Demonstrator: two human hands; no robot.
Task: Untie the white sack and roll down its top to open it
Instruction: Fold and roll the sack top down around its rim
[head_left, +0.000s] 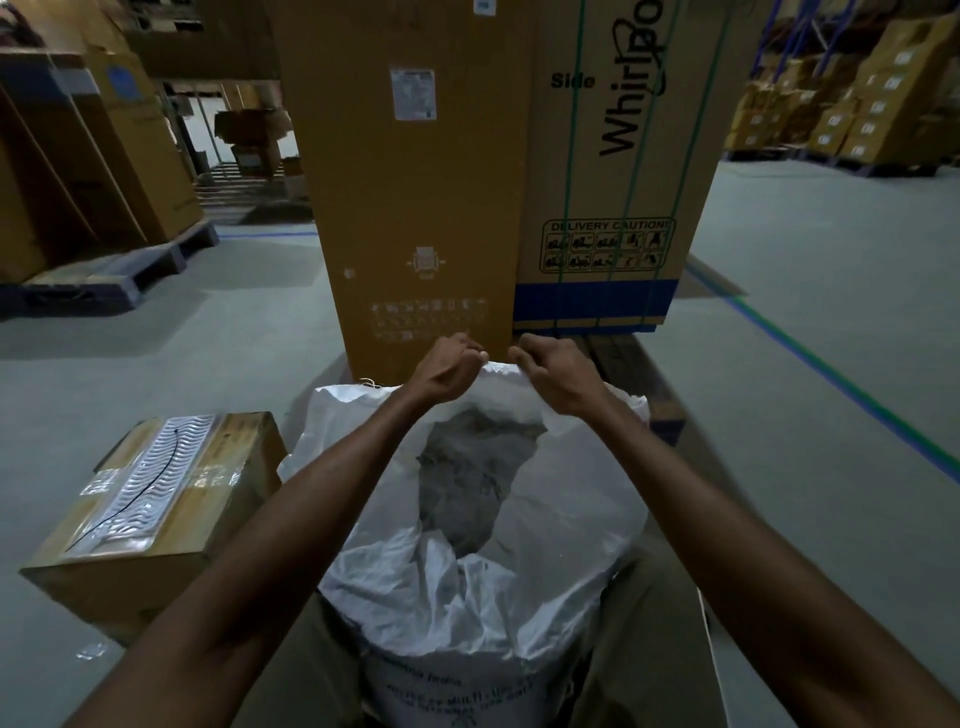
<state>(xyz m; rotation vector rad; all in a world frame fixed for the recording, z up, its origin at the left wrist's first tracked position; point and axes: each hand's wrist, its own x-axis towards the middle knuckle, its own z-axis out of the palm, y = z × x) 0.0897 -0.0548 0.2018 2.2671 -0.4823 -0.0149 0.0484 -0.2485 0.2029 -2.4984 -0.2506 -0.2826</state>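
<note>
One white sack (519, 587) stands on the floor right in front of the person, between their two outstretched arms, its mouth already agape. Inside the opening sits a grey, powdery mass (467, 483). The near side of the top is crumpled and folded down in loose pleats, while the far edge is lifted up. Both hands are on that far edge: the left hand (451, 370) has its fingers curled over and pinching the rim, and the right hand (558, 368) grips the same rim just beside it, fingers likewise curled on the fabric. Dark print runs across the sack's lower front, too blurred to read.

Just to the left of the sack lies one small carton (156, 514), taped and wrapped on top. Directly behind the sack stand two tall cartons side by side, a plain brown carton (415, 197) and a Whirlpool carton (623, 171) bound with green straps. Stacks of boxes (852, 104) on pallets line the far right.
</note>
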